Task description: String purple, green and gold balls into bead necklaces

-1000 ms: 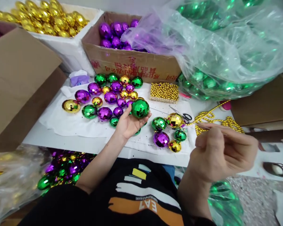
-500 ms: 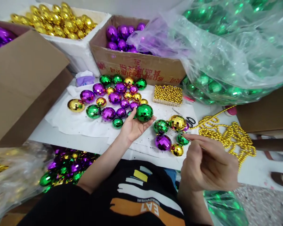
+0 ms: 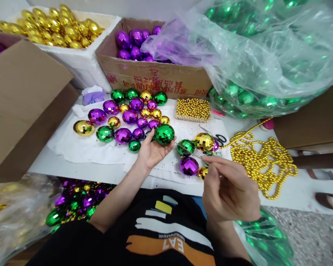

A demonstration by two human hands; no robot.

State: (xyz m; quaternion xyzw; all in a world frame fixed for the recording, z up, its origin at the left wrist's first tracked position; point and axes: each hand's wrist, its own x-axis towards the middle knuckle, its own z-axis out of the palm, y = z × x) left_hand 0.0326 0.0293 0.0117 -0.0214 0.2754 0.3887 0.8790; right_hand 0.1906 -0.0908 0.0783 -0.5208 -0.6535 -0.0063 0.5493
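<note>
Left grip (image 3: 154,154) cupping 1 green ball (image 3: 164,133), right grip (image 3: 230,191) pinching 1 thin rod (image 3: 179,145), pointed toward the ball

The left hand (image 3: 152,152) holds a green ball (image 3: 164,133) on its upturned palm; the right hand (image 3: 229,188) pinches a thin needle or thread (image 3: 181,145). On the surface (image 3: 54,166), scissors (image 3: 220,139) lie between a gold ball (image 3: 204,142) and tangled gold beads (image 3: 266,162).

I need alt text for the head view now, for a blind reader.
A person's left hand holds a shiny green ball and the right hand pinches something thin. Around, purple, gold and green balls, a tray of gold beads and scissors lie on white cloth.
</note>
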